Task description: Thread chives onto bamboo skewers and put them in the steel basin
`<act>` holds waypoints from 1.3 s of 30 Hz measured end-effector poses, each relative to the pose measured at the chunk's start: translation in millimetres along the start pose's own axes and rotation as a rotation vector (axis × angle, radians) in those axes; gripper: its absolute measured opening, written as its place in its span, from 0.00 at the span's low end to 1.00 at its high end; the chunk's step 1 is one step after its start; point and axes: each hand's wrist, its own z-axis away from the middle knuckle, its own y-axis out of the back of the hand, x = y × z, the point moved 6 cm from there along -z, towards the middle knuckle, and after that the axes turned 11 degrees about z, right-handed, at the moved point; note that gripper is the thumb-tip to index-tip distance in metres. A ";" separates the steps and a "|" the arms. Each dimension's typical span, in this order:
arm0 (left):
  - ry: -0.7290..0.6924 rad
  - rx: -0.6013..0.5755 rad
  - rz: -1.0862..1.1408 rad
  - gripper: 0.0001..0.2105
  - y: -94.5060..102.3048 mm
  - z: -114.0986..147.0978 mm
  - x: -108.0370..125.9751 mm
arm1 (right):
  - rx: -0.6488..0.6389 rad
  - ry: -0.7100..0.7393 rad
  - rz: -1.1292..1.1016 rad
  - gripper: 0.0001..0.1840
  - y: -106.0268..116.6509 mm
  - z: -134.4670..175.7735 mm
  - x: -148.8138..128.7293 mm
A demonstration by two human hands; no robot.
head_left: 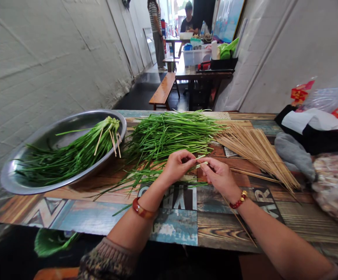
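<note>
both forearms (282, 235) angle inward — left hand (180, 165) and right hand (217, 173) close together, each curled in a pinch.

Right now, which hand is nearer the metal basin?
Left: the left hand is right of the metal basin, apart from it; the right hand is farther right, past the left.

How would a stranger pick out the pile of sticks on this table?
Start at the patchwork table and find the heap of green stalks near its middle. Just right of that lies the pile of sticks, thin, straight and tan, not green.
</note>
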 end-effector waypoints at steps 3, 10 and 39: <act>-0.029 0.003 -0.015 0.08 0.3 -0.1 1.0 | 0.004 -0.004 -0.005 0.17 -0.5 -0.2 2.0; -0.073 -0.005 -0.052 0.07 -0.4 0.3 4.5 | 0.018 0.002 -0.008 0.16 -0.9 -0.6 1.7; 0.022 -0.133 0.018 0.08 -13.6 4.1 2.3 | 0.050 0.018 -0.013 0.13 -3.4 -2.2 7.5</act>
